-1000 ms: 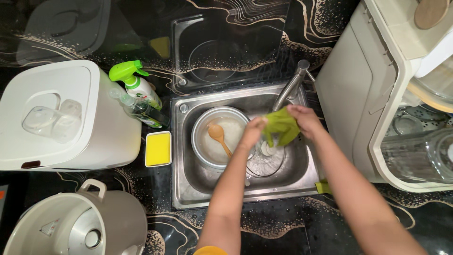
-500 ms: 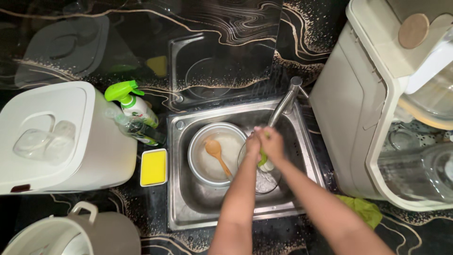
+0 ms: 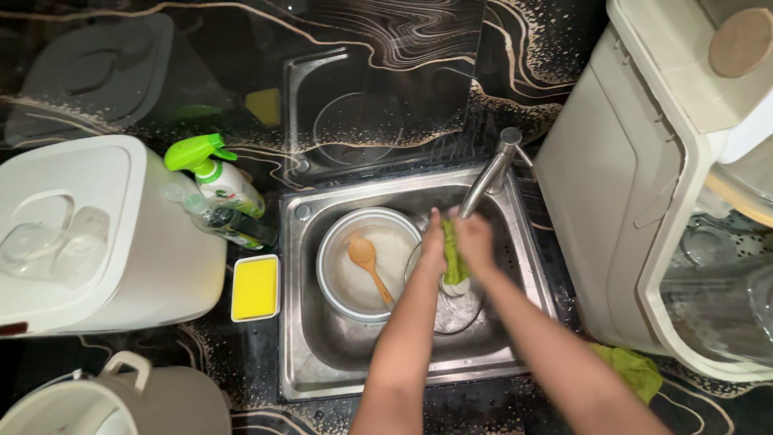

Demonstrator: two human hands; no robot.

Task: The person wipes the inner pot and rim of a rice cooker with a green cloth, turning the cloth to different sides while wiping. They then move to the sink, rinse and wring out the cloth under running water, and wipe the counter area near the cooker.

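White bin [image 3: 80,234], spray bottle [image 3: 217,181], yellow sponge [image 3: 255,287] on counter. In sink [image 3: 322,354]: pot [image 3: 366,262] w/ wooden spoon [image 3: 366,262]. L hand [image 3: 433,242] & R hand [image 3: 475,240] both clenched on green cloth [image 3: 453,256] under tap [image 3: 493,173].

The left hand [image 3: 432,242] and right hand [image 3: 473,240] press together around a green cloth [image 3: 454,256], hiding most of it; only a narrow strip shows between the palms. The round thing [image 3: 451,310] beneath them, at 3 o'clock from the bowl [image 3: 366,262], is largely covered by the forearms and cannot be identified. The grey pot [image 3: 153,399] at 7 o'clock is cut by the bottom edge. The white appliance [image 3: 692,185] at 3 o'clock runs off the right edge. A second green cloth [image 3: 632,370] is half hidden behind the right forearm.
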